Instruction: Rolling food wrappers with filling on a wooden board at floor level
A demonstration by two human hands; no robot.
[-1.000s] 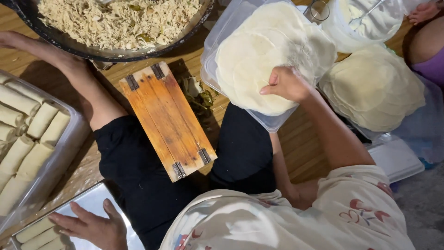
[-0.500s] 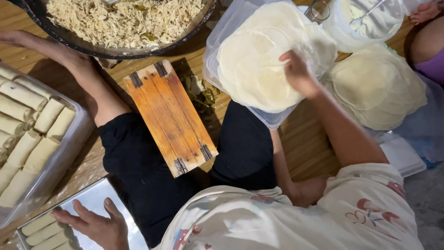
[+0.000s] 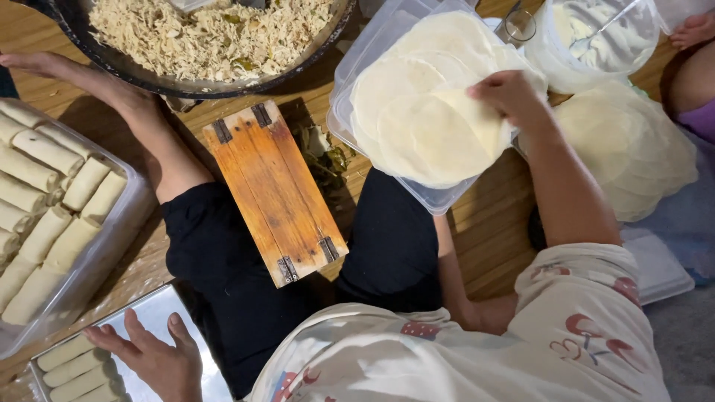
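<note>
Over the plastic tub (image 3: 350, 112), the right hand (image 3: 506, 93) pinches one round wrapper (image 3: 439, 134), peeling it free; a gentle lift seems needed; left hand (image 3: 153, 357) lies flat, unclenched, on the metal tray (image 3: 160, 309)

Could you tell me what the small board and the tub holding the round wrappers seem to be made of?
The board looks like varnished wood: orange-brown grain, with dark metal hinges at both ends. The tub appears to be clear plastic, since its thin rim and wall are see-through. The wrappers look like thin, pale dough.

Right hand (image 3: 506, 93) extended, fingers curled — left hand (image 3: 153, 357) flat, fingers spread.
</note>
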